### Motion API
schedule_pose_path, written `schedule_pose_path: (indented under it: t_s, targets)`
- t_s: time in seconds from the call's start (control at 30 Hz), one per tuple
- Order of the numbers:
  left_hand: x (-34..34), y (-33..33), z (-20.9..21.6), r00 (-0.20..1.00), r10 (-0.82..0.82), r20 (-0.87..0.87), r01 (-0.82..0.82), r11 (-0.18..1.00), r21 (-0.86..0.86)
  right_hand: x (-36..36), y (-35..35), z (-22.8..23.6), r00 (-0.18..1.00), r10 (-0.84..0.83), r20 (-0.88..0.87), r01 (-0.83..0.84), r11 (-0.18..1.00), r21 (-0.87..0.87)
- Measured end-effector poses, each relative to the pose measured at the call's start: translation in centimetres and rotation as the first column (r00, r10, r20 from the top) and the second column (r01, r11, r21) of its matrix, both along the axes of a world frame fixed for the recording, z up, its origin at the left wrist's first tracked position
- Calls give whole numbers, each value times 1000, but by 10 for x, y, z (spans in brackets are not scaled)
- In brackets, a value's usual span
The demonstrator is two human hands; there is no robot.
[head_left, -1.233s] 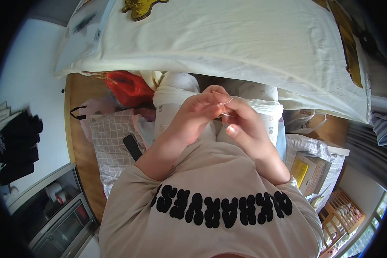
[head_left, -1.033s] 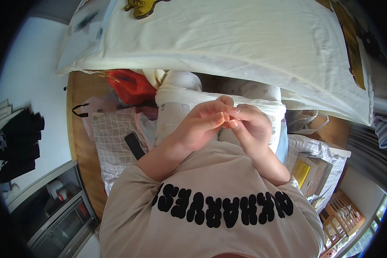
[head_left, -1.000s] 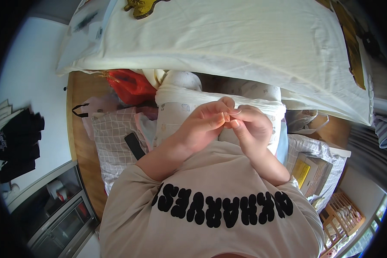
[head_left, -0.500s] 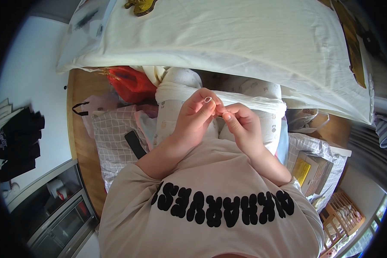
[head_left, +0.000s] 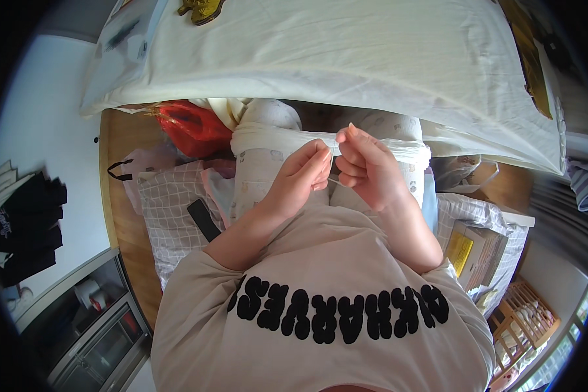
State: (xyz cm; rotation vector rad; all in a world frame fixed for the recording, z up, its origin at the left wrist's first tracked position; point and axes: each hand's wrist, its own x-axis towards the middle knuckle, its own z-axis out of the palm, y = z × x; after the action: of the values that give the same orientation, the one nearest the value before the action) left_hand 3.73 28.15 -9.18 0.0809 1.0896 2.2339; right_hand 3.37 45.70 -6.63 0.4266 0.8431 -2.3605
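Over my lap, my left hand (head_left: 299,178) is closed, its thumb pressed against the curled forefinger. Beside it, slightly higher, my right hand (head_left: 371,164) pinches with thumb and forefinger while its other fingers curl in. A very faint thin thread (head_left: 334,149) seems to run between the two hands; its ends are hidden in the fingers. Beneath them are my patterned white trousers (head_left: 251,173), with a bunched strip of thin white cloth (head_left: 268,136) lying across both thighs.
A table under a white cloth (head_left: 320,52) spans the front, with a gold ornament (head_left: 206,10) on it. Left are a red bag (head_left: 193,127), a checked cushion (head_left: 170,196) and a dark phone-like object (head_left: 204,221). Boxes (head_left: 480,251) and a clear plastic bag (head_left: 460,176) sit right.
My hands have moved apart from touching fingertips. The right hand has risen and turned; the left has rolled inward. A small white loop at the left fingertips is now out of sight.
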Motion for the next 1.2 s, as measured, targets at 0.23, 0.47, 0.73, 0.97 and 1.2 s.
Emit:
schedule_pose_path:
  t_s: [0.23, 0.47, 0.73, 0.97, 1.2]
  targets:
    - [0, 2, -1, 983, 79, -168, -134, 929, -345, -2, -3, 9, 979, 27, -204, 16, 978, 209]
    - [0, 3, -6, 954, 208, -216, -271, 905, -327, 24, -21, 0, 759, 50, -649, 315, 844, 433]
    - [2, 1, 9, 932, 349, 103, -338, 935, -105, 39, -30, -24, 841, 189, -507, 85, 879, 469]
    - [-11, -12, -1, 978, 197, -71, -206, 966, -154, 18, -2, -26, 994, 38, -98, -55, 982, -181]
    - [-22, -18, 10, 861, -104, -498, -252, 764, -595, 24, -13, -17, 985, 39, -169, -29, 998, 60]
